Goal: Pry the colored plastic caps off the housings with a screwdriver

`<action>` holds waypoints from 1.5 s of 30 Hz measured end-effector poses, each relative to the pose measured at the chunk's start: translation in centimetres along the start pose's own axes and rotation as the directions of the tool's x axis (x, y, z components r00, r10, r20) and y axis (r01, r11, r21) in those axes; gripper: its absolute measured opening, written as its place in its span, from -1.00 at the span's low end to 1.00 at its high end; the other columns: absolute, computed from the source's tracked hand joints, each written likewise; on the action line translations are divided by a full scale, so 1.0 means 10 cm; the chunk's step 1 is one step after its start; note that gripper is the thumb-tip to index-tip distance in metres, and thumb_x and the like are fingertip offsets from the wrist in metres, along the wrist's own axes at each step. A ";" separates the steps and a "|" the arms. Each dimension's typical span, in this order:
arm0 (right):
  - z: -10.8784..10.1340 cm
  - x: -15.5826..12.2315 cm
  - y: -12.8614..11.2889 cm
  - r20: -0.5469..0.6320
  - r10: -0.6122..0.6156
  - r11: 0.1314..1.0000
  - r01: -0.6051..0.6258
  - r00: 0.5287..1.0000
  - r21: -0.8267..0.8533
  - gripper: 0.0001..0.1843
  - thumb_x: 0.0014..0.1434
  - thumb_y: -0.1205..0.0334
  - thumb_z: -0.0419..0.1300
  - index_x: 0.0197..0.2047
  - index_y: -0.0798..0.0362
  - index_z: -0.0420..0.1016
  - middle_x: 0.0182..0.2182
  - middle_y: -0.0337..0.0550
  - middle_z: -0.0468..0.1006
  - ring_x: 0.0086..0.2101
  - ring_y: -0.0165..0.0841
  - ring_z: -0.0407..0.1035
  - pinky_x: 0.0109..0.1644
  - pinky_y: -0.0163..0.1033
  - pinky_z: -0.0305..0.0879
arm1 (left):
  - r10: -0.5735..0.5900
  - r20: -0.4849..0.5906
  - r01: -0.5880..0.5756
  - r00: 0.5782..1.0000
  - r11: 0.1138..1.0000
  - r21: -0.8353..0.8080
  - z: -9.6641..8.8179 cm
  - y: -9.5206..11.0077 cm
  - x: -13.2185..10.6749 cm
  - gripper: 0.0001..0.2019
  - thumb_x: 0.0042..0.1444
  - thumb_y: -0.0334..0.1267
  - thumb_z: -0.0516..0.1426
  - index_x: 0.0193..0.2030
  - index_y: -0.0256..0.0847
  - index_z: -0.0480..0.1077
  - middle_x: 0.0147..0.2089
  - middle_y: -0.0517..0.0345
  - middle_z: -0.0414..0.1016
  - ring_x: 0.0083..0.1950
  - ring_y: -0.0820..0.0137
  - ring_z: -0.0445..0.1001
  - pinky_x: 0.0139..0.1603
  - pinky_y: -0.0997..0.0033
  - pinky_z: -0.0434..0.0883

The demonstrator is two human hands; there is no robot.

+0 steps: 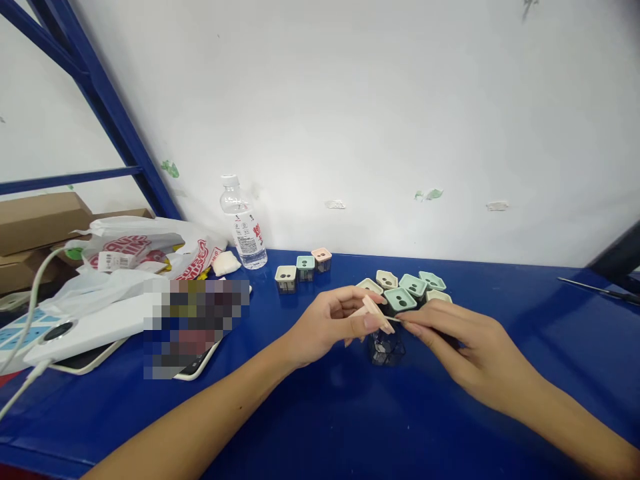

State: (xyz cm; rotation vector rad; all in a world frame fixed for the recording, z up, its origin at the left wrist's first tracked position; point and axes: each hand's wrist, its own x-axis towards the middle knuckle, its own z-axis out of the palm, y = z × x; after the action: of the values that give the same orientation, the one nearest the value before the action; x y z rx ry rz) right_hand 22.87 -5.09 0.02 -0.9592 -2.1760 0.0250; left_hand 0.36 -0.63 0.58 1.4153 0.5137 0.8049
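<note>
1. Left hand point(327, 327) pinching tan strip point(377, 315).
2. Right hand point(450, 340) gripping same strip, just above black mesh cup point(386, 348).
3. Six square pots point(400, 300) behind, three more point(305, 268) left, along blue table's point(350, 413) far edge.

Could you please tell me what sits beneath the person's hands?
A small dark mesh cup stands there; the left hand and right hand hide its top, so its contents cannot be seen.

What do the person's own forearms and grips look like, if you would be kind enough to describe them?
The left forearm and right forearm are bare, with no sleeves, watch, bracelet or cables in view. The left grip and right grip are bare human hands with slender fingers, ungloved, and no rings can be seen.
</note>
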 end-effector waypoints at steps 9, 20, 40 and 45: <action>0.02 -0.05 -0.08 0.067 -0.139 0.990 0.141 0.988 -0.027 -0.80 0.31 0.46 -0.01 -0.17 0.00 0.36 -0.38 -0.22 0.39 -0.41 -0.47 0.29 -0.37 -0.35 0.22 | 0.299 0.200 -0.351 0.933 0.640 0.683 0.05 -0.03 -0.10 -0.57 0.17 -0.14 0.19 0.13 -0.32 0.42 -0.23 0.03 0.46 -0.26 0.41 0.39 -0.23 0.45 0.33; -0.04 -0.01 -0.20 0.088 -0.075 0.996 0.078 0.993 -0.036 -0.78 0.32 0.42 -0.03 -0.26 0.02 0.39 -0.53 -0.29 0.32 -0.54 -0.48 0.23 -0.48 -0.36 0.17 | 0.379 0.144 -0.354 0.914 0.574 0.738 0.14 -0.04 -0.14 -0.79 0.29 -0.21 0.05 -0.04 -0.25 0.40 -0.17 0.08 0.53 -0.22 0.44 0.46 -0.19 0.53 0.33; 0.00 0.01 -0.25 0.023 -0.038 0.999 0.038 0.999 0.008 -0.75 0.33 0.40 -0.03 -0.20 0.00 0.45 -0.58 -0.31 0.29 -0.59 -0.50 0.22 -0.53 -0.39 0.17 | 0.247 0.122 -0.264 0.961 0.698 0.665 0.18 -0.05 -0.16 -0.69 0.31 -0.12 -0.01 0.02 -0.30 0.34 -0.30 0.09 0.47 -0.38 0.47 0.35 -0.33 0.51 0.29; -0.05 0.02 -0.21 0.083 0.119 0.991 -0.124 0.989 0.051 -0.80 0.33 0.25 0.02 -0.18 -0.02 0.49 -0.37 -0.24 0.52 -0.42 -0.45 0.40 -0.39 -0.37 0.31 | 0.279 -0.046 -0.187 0.959 0.748 0.637 0.14 -0.08 -0.15 -0.71 0.28 -0.06 0.04 -0.02 -0.22 0.26 -0.39 0.22 0.37 -0.46 0.51 0.26 -0.43 0.52 0.21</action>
State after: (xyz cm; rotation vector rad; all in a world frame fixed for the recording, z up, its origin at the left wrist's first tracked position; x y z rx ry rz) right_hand 21.81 -6.62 1.13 -1.0738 -2.1745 0.1847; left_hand 0.58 -2.60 -0.26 2.0900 0.7710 0.9892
